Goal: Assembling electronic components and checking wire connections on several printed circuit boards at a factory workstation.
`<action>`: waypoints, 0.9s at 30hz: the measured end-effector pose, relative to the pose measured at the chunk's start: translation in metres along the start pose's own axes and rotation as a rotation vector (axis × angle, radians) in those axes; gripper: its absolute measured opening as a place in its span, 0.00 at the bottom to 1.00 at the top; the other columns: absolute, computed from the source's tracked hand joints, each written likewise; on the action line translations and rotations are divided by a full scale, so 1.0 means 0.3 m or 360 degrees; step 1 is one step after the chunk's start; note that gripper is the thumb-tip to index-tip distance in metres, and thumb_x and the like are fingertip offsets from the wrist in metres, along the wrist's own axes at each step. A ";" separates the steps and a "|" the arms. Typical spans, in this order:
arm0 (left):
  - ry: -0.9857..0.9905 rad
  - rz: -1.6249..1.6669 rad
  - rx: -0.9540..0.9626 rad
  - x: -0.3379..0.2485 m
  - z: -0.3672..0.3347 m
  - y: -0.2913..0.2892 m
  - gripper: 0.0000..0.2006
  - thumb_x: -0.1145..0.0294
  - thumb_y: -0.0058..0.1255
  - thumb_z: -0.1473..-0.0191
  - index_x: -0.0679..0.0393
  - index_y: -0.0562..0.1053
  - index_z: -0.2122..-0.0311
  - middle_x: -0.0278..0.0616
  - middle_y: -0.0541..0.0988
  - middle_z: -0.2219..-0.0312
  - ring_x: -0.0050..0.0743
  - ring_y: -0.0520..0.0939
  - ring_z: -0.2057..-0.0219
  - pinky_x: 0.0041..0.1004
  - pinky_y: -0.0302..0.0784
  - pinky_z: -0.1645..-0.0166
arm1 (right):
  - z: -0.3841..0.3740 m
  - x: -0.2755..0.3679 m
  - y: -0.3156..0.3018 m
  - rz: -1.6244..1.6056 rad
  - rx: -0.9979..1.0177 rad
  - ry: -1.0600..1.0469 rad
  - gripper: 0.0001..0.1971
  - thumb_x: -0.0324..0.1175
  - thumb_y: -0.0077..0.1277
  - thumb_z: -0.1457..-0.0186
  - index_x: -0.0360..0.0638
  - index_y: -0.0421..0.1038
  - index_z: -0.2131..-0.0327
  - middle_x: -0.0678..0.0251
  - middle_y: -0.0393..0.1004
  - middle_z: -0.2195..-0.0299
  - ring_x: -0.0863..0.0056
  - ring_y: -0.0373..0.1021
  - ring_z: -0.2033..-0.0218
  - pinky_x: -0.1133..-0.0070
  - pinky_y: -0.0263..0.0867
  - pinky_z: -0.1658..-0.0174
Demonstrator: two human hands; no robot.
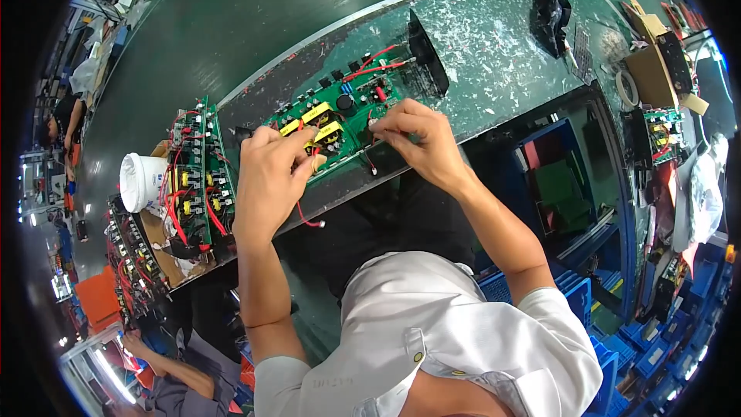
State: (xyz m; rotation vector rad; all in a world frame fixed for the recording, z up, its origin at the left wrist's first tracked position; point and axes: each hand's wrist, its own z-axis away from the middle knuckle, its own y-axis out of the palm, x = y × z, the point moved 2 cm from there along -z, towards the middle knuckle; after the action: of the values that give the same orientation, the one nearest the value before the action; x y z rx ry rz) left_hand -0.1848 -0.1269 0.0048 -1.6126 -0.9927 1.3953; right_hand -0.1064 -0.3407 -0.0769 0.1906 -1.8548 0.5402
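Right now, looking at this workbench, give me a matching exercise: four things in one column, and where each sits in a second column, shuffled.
Things:
1. green circuit board
2. white tub
3. black bag
4. tape roll

Places:
A. far end of the bench, beyond the board
B. under both hands
C. right side, beside the cardboard
D. left end of the bench, past the stacked boards

Pairs: 1-B, 2-D, 3-A, 4-C
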 end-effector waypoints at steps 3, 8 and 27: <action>0.0064 0.0009 -0.0037 0.016 0.002 0.008 0.17 0.68 0.64 0.55 0.58 0.79 0.57 0.32 0.79 0.79 0.34 0.74 0.65 0.36 0.66 0.57 | -0.003 0.003 -0.015 0.0086 0.0109 0.0015 0.08 0.19 0.59 0.51 0.40 0.78 0.66 0.64 0.72 0.70 0.72 0.70 0.69 0.76 0.67 0.64; 0.0143 -0.0092 -0.0117 -0.027 -0.038 0.006 0.16 0.70 0.63 0.55 0.59 0.79 0.58 0.37 0.80 0.72 0.40 0.76 0.63 0.38 0.69 0.55 | -0.020 0.043 0.005 0.0341 0.0122 -0.0401 0.09 0.19 0.57 0.52 0.40 0.75 0.66 0.62 0.72 0.68 0.59 0.71 0.65 0.70 0.68 0.62; -0.0133 0.0850 0.0335 -0.071 -0.260 0.136 0.22 0.76 0.52 0.46 0.62 0.71 0.45 0.43 0.81 0.67 0.23 0.79 0.68 0.26 0.75 0.60 | -0.129 -0.002 0.003 -0.0811 -0.0171 0.0190 0.08 0.20 0.53 0.42 0.32 0.74 0.58 0.65 0.78 0.60 0.80 0.74 0.59 0.82 0.71 0.55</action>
State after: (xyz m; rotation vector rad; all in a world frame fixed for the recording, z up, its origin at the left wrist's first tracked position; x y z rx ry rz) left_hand -0.1064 -0.1674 -0.0159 -1.7388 -0.4458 1.8621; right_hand -0.0737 -0.3224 -0.0678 0.5289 -1.6314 0.0958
